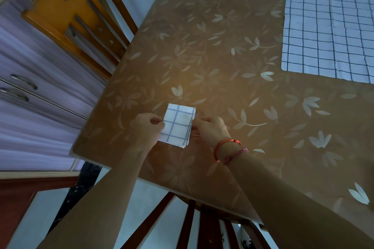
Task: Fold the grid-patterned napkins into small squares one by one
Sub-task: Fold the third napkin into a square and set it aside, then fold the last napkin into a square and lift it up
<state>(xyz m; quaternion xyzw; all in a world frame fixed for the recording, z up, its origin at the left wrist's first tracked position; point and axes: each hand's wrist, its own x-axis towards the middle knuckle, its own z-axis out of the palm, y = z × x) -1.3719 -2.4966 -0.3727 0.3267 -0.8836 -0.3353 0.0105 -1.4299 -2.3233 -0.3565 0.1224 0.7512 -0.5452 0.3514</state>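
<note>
left hand [146,127] and right hand [210,129] pinch opposite edges of small folded napkin [178,125] over leaf-patterned surface [212,50]; unfolded napkins [327,30] well apart, far right corner.

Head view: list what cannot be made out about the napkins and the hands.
Small folded white grid-patterned napkin: head view, layer count too small to tell.
Flat white grid-patterned napkins: cut off by the right frame edge; number unclear.
Left hand, right hand: fingertips hidden behind the folded napkin.

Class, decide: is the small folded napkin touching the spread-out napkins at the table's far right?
Apart. The head view shows a wide stretch of bare table between the folded napkin and the spread napkins.
</note>
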